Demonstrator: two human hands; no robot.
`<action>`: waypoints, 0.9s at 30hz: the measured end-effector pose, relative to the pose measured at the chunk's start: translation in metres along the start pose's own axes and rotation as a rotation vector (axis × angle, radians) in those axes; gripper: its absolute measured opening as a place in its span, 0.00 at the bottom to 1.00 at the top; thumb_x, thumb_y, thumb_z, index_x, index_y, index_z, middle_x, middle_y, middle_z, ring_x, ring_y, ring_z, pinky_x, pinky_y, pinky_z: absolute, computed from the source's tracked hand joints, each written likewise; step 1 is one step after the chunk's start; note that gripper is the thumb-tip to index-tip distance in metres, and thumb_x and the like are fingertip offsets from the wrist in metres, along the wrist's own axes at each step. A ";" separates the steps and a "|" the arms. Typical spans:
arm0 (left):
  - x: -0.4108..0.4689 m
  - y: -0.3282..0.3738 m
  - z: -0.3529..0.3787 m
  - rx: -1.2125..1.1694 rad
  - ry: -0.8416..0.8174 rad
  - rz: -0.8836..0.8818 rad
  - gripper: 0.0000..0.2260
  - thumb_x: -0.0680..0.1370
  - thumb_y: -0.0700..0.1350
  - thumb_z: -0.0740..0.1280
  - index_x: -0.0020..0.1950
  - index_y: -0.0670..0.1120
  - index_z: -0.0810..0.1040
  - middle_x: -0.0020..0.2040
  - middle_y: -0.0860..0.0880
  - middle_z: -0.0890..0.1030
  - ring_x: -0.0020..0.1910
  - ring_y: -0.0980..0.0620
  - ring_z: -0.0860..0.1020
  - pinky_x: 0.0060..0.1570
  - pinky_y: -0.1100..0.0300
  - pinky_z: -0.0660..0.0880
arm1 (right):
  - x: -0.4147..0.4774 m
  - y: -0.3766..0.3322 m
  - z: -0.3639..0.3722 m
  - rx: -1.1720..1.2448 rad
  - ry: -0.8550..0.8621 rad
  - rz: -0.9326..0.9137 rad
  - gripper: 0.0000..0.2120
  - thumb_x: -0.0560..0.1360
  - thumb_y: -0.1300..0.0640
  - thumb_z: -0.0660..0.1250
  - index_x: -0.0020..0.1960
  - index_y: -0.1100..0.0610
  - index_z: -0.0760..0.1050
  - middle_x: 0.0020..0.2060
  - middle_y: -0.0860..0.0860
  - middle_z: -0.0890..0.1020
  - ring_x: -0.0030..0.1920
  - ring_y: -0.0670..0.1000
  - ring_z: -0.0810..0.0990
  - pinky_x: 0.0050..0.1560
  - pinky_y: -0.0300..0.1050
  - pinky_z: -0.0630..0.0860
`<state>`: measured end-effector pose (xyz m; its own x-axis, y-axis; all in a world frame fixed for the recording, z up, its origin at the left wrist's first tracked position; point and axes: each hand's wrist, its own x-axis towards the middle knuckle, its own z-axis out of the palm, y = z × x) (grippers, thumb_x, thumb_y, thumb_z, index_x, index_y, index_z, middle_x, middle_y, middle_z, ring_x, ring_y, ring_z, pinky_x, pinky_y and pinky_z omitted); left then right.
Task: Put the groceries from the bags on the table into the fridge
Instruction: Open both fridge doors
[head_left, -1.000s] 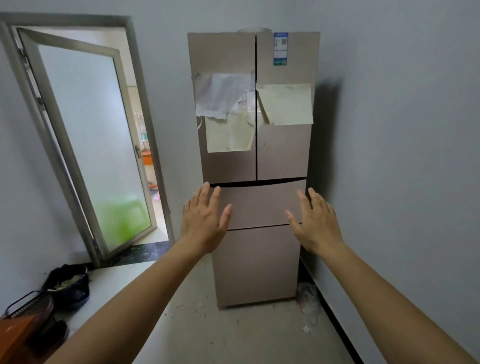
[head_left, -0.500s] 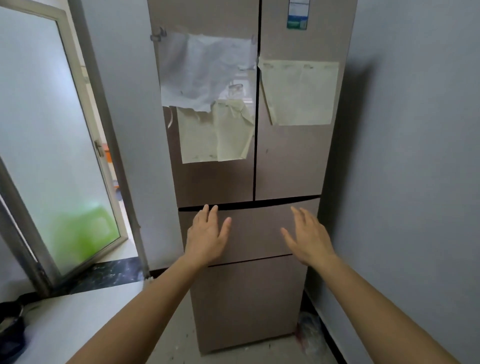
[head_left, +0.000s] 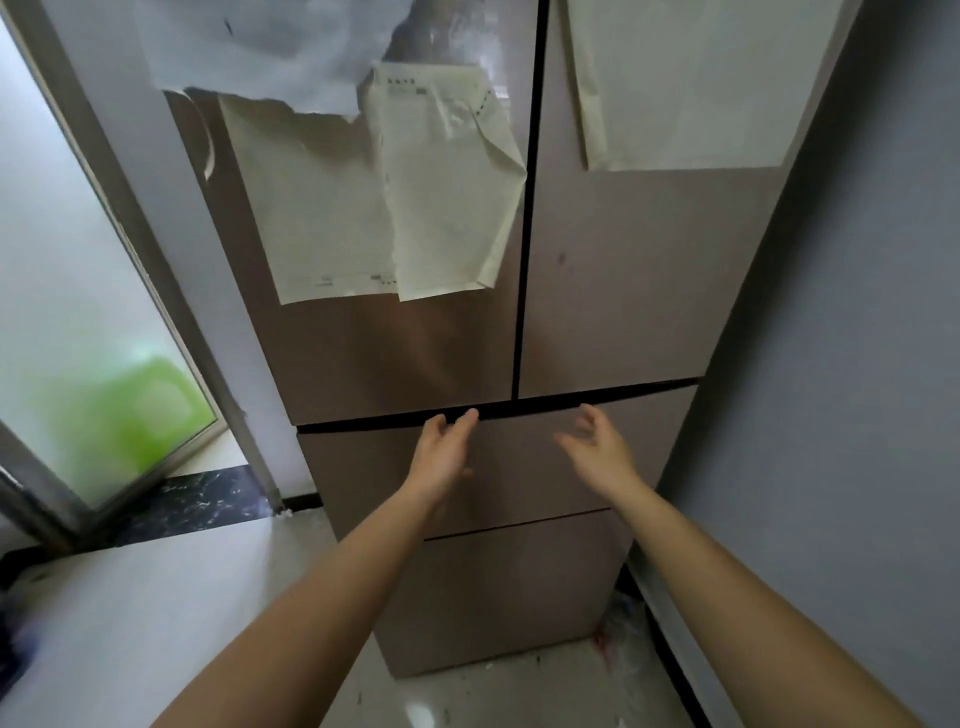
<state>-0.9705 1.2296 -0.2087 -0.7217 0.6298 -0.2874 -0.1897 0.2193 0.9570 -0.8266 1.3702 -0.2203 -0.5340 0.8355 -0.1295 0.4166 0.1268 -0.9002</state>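
Left hand (head_left: 444, 452) sits at the dark seam of the tall beige four-door fridge (head_left: 623, 286), right hand (head_left: 597, 448) beside it, both loose-fingered and empty.

fridge (head_left: 597, 291) between glass door (head_left: 78, 312) left, wall (head_left: 857, 364) right | papers (head_left: 363, 208) on fridge doors

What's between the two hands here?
Head view: only the bare drawer front of the fridge lies between the left hand and right hand.

Home: fridge (head_left: 597, 291), papers (head_left: 332, 208), glass door (head_left: 78, 312).
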 end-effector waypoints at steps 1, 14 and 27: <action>0.010 0.001 0.006 -0.096 0.009 -0.037 0.33 0.80 0.55 0.66 0.79 0.46 0.58 0.72 0.47 0.70 0.64 0.50 0.73 0.57 0.48 0.78 | 0.014 -0.001 0.004 0.104 -0.009 0.035 0.31 0.80 0.56 0.67 0.79 0.55 0.58 0.73 0.54 0.70 0.65 0.53 0.74 0.63 0.50 0.75; 0.077 0.005 0.043 -0.716 0.083 -0.083 0.44 0.65 0.73 0.68 0.75 0.51 0.69 0.68 0.45 0.76 0.65 0.46 0.77 0.56 0.51 0.79 | 0.102 -0.015 0.030 1.076 -0.142 0.424 0.12 0.76 0.61 0.64 0.60 0.59 0.73 0.58 0.59 0.79 0.60 0.57 0.79 0.48 0.47 0.79; 0.058 0.012 0.047 -0.837 0.026 -0.038 0.31 0.73 0.67 0.65 0.71 0.54 0.68 0.70 0.49 0.70 0.68 0.43 0.72 0.68 0.48 0.72 | 0.070 -0.022 0.026 0.947 -0.089 0.358 0.13 0.77 0.59 0.53 0.54 0.56 0.74 0.54 0.58 0.80 0.52 0.56 0.77 0.50 0.50 0.76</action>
<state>-0.9838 1.3036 -0.2156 -0.7178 0.6138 -0.3287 -0.6386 -0.3922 0.6621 -0.8923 1.4115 -0.2205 -0.5615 0.6934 -0.4516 -0.1707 -0.6311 -0.7567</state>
